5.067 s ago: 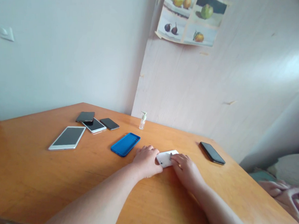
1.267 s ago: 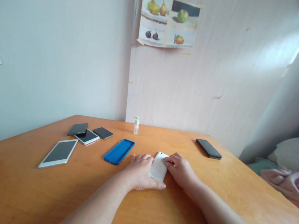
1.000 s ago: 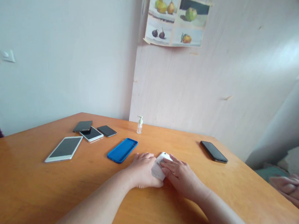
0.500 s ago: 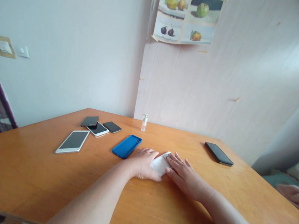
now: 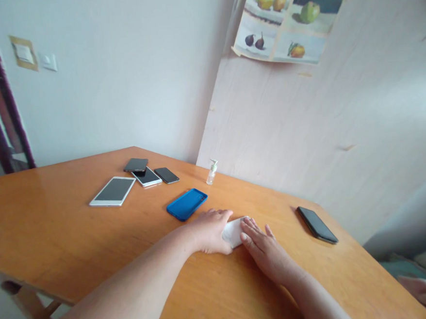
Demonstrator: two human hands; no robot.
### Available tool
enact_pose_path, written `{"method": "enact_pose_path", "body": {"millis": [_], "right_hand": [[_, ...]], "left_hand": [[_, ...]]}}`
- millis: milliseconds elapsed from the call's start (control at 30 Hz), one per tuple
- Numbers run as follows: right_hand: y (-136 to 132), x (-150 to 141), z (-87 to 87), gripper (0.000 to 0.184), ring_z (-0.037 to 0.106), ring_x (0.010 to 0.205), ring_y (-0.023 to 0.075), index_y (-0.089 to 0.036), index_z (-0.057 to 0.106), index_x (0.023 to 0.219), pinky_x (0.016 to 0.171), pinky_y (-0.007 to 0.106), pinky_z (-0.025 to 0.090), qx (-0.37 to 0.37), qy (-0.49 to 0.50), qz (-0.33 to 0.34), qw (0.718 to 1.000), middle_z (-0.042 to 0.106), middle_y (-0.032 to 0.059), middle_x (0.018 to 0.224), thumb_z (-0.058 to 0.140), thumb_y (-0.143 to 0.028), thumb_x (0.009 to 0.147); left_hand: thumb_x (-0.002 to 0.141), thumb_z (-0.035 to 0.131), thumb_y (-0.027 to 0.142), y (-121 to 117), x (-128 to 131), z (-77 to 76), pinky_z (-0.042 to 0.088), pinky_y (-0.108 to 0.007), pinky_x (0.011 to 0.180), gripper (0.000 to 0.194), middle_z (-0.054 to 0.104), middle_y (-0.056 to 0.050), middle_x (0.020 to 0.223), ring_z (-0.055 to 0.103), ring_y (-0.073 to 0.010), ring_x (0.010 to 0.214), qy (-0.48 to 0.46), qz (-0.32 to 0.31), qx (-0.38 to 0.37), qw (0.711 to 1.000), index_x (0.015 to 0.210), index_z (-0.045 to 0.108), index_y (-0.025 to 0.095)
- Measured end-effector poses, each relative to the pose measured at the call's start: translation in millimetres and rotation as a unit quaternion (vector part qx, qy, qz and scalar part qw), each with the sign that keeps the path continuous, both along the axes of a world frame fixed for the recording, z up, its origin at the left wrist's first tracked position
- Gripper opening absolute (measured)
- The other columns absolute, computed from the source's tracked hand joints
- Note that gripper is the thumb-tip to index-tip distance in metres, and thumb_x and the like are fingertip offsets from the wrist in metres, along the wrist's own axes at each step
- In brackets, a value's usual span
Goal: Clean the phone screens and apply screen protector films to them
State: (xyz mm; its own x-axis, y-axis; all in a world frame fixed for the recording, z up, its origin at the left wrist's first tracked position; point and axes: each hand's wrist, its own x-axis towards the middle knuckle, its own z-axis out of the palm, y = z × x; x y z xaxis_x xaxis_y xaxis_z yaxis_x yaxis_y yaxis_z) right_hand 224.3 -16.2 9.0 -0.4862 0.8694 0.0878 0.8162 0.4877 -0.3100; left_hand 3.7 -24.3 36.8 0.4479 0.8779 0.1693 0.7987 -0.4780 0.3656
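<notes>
Head view: white phone (image 5: 233, 231) seemingly between hands.

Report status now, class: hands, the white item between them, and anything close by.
Left hand and right hand flat on table, flanking white phone. Blue case just beyond left hand. Black phone apart, to the right.

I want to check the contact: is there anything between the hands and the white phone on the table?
Nothing visible. The left hand and the right hand both rest directly against the white phone; the blue case lies apart.
</notes>
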Motion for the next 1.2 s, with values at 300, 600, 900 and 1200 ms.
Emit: {"method": "enact_pose_path", "body": {"millis": [300, 600, 900, 1200], "right_hand": [[-26, -25, 3.9, 0.055, 0.022, 0.145, 0.0211, -0.028, 0.027, 0.151, 0.12, 0.052, 0.005, 0.018, 0.039, 0.099, 0.994, 0.033, 0.0053, 0.155, 0.026, -0.048, 0.101], [10, -9, -6.0, 0.058, 0.02, 0.145, 0.0265, -0.024, 0.035, 0.148, 0.113, 0.067, -0.001, 0.024, 0.004, -0.074, 0.997, 0.037, 0.0072, 0.152, 0.018, -0.053, 0.1], [-14, -30, 4.0, 0.055, 0.017, 0.146, 0.021, -0.031, 0.03, 0.15, 0.119, 0.054, 0.001, -0.021, 0.053, 0.058, 0.997, 0.032, 0.0023, 0.155, 0.021, -0.052, 0.1], [9, 0, -7.6, 0.064, 0.015, 0.147, 0.025, -0.018, 0.031, 0.15, 0.117, 0.059, 0.002, 0.007, 0.006, -0.052, 0.999, 0.032, 0.0101, 0.154, 0.021, -0.055, 0.099]], "left_hand": [[0.061, 0.072, 0.043, 8, -2, -9.8, 0.043, -0.036, 0.099, 0.102, 0.056, -0.014, 0.133, 0.051, -0.0316, 0.125, -0.078, 0.003, -0.053, 0.996, 0.146, 0.023, 0.018], [0.057, 0.076, 0.038, 6, -1, -8.5, 0.039, -0.038, 0.106, 0.116, 0.048, -0.015, 0.142, 0.039, -0.0328, 0.136, -0.087, 0.014, -0.075, 0.993, 0.151, 0.012, 0.018], [0.06, 0.072, 0.041, 9, -1, -11.0, 0.038, -0.037, 0.107, 0.113, 0.042, -0.017, 0.147, 0.039, -0.0322, 0.137, -0.099, 0.01, -0.069, 0.993, 0.151, 0.011, 0.014], [0.056, 0.075, 0.042, 8, -2, -7.4, 0.041, -0.037, 0.102, 0.113, 0.051, -0.014, 0.139, 0.042, -0.0336, 0.134, -0.072, 0.019, -0.075, 0.994, 0.15, 0.018, 0.017]]}}
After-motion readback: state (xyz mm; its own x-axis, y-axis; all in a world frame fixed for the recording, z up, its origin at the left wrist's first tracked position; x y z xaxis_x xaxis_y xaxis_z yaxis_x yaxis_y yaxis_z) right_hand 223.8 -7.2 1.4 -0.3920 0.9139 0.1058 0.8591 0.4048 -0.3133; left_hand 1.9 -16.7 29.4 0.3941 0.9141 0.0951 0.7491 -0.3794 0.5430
